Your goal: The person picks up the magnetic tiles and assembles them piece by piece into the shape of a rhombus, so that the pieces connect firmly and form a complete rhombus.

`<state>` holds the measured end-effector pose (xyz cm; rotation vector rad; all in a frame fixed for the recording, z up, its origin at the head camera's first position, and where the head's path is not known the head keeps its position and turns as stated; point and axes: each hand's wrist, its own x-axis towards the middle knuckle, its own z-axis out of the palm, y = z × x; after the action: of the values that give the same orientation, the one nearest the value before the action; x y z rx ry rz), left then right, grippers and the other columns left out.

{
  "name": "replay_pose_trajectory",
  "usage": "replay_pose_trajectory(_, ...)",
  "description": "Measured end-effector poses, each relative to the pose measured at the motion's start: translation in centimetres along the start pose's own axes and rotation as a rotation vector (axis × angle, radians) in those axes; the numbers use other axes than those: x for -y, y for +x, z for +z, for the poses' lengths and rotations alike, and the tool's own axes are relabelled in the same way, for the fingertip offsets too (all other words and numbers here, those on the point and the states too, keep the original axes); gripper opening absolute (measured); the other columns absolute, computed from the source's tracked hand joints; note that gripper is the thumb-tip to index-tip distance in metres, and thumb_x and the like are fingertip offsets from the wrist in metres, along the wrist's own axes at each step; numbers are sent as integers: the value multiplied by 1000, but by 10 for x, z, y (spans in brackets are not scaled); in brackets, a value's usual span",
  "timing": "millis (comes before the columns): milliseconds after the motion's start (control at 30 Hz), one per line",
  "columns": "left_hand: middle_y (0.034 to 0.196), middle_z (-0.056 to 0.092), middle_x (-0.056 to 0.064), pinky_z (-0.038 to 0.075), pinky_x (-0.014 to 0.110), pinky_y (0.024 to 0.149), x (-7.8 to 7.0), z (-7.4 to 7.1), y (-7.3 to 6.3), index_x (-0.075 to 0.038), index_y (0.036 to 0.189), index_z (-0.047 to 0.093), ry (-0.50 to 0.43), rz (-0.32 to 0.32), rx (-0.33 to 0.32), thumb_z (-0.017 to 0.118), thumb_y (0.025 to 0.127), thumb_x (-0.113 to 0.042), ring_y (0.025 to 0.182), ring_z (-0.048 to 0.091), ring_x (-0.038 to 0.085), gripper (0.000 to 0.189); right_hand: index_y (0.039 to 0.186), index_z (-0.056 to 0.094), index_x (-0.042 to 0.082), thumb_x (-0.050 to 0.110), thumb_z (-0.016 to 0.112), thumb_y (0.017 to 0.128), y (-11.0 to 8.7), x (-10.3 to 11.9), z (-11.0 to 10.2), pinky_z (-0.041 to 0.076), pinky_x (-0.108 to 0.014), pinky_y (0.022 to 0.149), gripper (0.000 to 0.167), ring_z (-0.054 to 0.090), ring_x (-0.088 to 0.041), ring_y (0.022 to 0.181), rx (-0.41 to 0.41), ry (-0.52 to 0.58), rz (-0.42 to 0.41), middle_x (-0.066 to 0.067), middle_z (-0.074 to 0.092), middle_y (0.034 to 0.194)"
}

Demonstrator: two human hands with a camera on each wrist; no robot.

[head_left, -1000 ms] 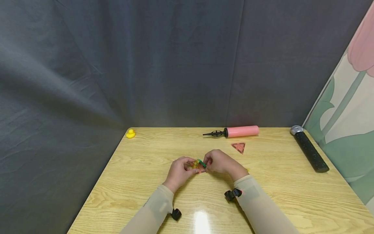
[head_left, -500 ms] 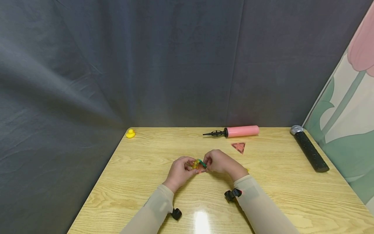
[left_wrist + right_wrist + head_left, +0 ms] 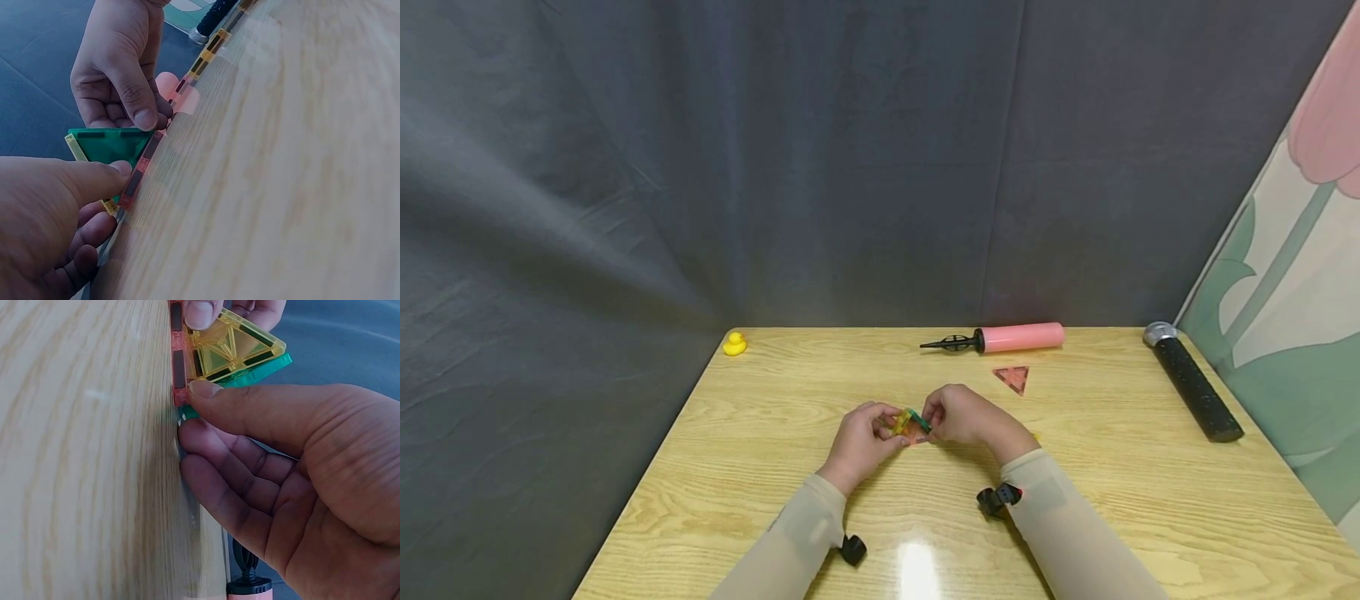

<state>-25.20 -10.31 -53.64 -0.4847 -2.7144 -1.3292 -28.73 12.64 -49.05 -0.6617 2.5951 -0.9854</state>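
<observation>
A red triangular magnetic tile (image 3: 914, 432) lies flat on the table between the hands. A yellow triangular magnetic tile (image 3: 231, 347) and a green triangular magnetic tile (image 3: 109, 145) lean up from it, meeting at the top. On the left side, the left hand (image 3: 859, 439) holds the yellow tile, its thumb near the red tile's edge in the left wrist view. The right hand (image 3: 964, 414) pinches the green tile at a low corner, close against the red tile. Fingers cover parts of both raised tiles.
Behind the right hand lies another red triangular tile (image 3: 1015, 379). A yellow piece (image 3: 1036, 436) shows partly past the right forearm. Farther back are a pink hand pump (image 3: 1022, 337) and a yellow rubber duck (image 3: 734, 343). A black microphone (image 3: 1197, 385) lies at the right edge.
</observation>
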Motion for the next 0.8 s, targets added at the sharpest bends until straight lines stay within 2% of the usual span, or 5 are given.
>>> replay_pose_trajectory(367,99,67,-6,57,24,68,1,0,1,-18,117,75,-8,2,-10,90,86,-18,75,63,5,34,97,75,13,0,80,89,-5,-1,-10,54,-36,71,17,61,-16,76,-10,15,29,2,67,84)
replay_pose_trajectory(533,98,67,-7,57,24,68,0,-1,0,-18,112,76,13,-1,-23,90,86,-16,75,63,4,30,102,76,11,5,82,89,-8,-6,-18,54,-36,73,15,62,-15,79,-40,16,27,3,67,86)
replay_pose_trajectory(800,98,66,-9,56,24,69,0,-2,-1,-19,110,76,34,-15,-23,89,87,-17,76,63,4,27,100,76,7,5,83,88,-20,-16,-30,53,-35,70,14,61,-15,77,-105,8,3,3,67,84)
